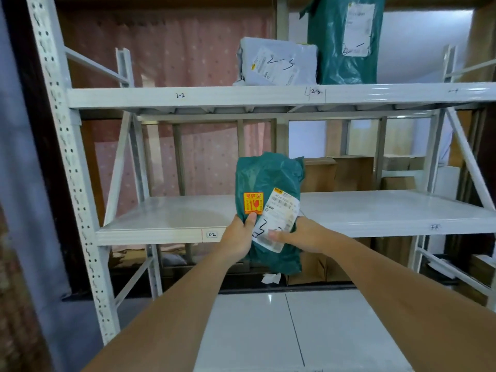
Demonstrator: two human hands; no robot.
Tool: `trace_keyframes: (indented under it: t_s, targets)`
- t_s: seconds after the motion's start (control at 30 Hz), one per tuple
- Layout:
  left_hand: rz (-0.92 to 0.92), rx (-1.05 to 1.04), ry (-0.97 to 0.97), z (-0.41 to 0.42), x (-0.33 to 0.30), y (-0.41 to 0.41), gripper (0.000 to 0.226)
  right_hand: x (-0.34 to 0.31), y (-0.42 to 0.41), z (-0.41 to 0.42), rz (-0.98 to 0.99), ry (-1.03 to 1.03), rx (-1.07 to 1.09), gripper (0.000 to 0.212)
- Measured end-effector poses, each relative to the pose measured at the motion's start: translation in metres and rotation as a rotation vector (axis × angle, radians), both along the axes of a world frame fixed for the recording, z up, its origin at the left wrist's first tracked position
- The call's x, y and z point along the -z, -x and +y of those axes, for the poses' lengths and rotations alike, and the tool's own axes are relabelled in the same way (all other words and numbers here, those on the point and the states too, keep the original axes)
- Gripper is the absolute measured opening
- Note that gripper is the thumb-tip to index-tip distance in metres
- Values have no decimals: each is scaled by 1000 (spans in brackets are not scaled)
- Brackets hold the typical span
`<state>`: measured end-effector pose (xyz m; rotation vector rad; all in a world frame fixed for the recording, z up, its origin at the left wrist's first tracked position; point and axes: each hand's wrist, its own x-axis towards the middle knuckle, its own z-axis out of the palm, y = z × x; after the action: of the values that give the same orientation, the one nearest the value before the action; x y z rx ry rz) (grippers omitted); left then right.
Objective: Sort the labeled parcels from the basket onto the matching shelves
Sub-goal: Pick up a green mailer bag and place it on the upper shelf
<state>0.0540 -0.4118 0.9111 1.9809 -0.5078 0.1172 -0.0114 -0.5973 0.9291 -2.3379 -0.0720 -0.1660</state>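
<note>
White steel racking (80, 183) fills the view, and its beams carry handwritten bay marks: "2-2" (180, 95) on the upper beam at the left, and "3-2" (211, 234) on a small tag on the lower beam. The lower shelf (166, 216) behind that tag looks bare. Just right of the tag, the left hand (239, 237) grips the green parcel (268, 178) along its left edge, thumb pressed on the front just below the orange fragile sticker (253, 203), the other fingers hidden behind the bag. The parcel is held upright in front of the lower shelf edge, face toward the camera, probably so its white label (279, 218) with the scrawled number can be read against the shelf marks. The scrawl starts with a 3; the rest is partly covered. The right hand (303, 234) holds the parcel's right side, thumb lying across the label's lower part, fingers wrapped behind. So the parcel sits between both hands, clamped at its lower half. Above right, a grey parcel (276, 65) marked "2-3" and a tall green bag (346, 38) stand on the upper shelf.
</note>
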Motion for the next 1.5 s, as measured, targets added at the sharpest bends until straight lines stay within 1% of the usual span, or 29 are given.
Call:
trace_keyframes:
  t_s: [0.1,0.13,0.23,0.27,0.37,0.4,0.57,0.67,0.77,0.9,0.93,1.03,1.13,1.27,1.4,1.43,1.5]
  targets:
    - [6,-19,-8,-11,-1,6,51,5,-6,-14,60,-34,-63,56]
    - [15,-32,-15,-13,-1,7,51,7,-8,-18,73,-46,-77,60]
    - [27,-63,-16,-18,-2,4,52,8,-18,-25,78,-46,-94,83]
    - [30,-76,-8,-18,-2,1,52,9,-22,-24,81,-51,-103,82]
    - [38,-129,14,-8,-4,-7,53,4,-33,-15,99,-52,-172,62]
    - [38,-149,13,-3,-5,-9,54,2,-38,-11,106,-46,-199,60]
    - [73,-233,31,37,-9,-32,59,-1,-78,21,68,1,-227,73]
    - [94,-285,55,62,-16,-52,60,-3,-109,45,2,-15,-226,72]
    - [67,-274,87,83,-22,-77,57,-5,-141,70,-43,-23,-217,75]
    - [61,-241,127,110,-25,-124,55,-10,-180,99,-91,-25,-190,68]
    - [65,-231,129,115,-26,-137,54,-11,-190,105,-104,-13,-172,69]
    - [62,-204,163,127,-29,-171,48,-14,-217,120,-146,59,-83,78]
    - [21,-188,240,134,-28,-201,41,-14,-237,133,-199,122,-4,75]
    - [-18,-170,308,143,-22,-230,33,-6,-262,147,-200,113,50,75]
    - [-17,-222,288,157,-12,-246,19,4,-281,165,-178,112,43,72]
    - [-16,-245,269,164,-10,-250,18,6,-285,172,-179,124,39,70]
    - [-11,-293,252,178,-9,-255,23,10,-295,188,-179,120,24,68]
